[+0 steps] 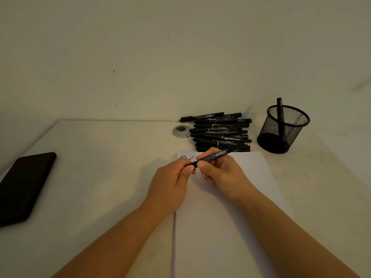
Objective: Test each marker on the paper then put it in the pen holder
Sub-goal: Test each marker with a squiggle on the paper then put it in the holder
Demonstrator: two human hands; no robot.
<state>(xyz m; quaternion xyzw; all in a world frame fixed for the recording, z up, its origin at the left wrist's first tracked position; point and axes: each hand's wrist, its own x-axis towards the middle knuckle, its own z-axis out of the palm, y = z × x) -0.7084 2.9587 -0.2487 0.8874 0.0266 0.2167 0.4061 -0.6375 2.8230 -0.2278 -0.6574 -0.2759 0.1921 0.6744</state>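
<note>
A slim black marker with white label print (215, 156) lies slantwise above the white sheet of paper (226, 217), its long axis rising from a lower-left end at the left hand (172, 181) to an upper-right end that points at the heap of black markers (219, 132) and the black wire-mesh pen holder (283, 129), where one black marker (279, 109) already stands upright. The paper bears one short black squiggle (187, 157) near its far left corner, with blank sheet nearer the person, pale worktop (100, 177) open to the left up to a black phone (24, 187), and a round metal grommet (181, 131) just left of the heap. Both hands are curled: the left hand pinches the marker's lower-left end between thumb and fingers, and the right hand (222, 171) grips the barrel beside it, thumbs nearly touching.
</note>
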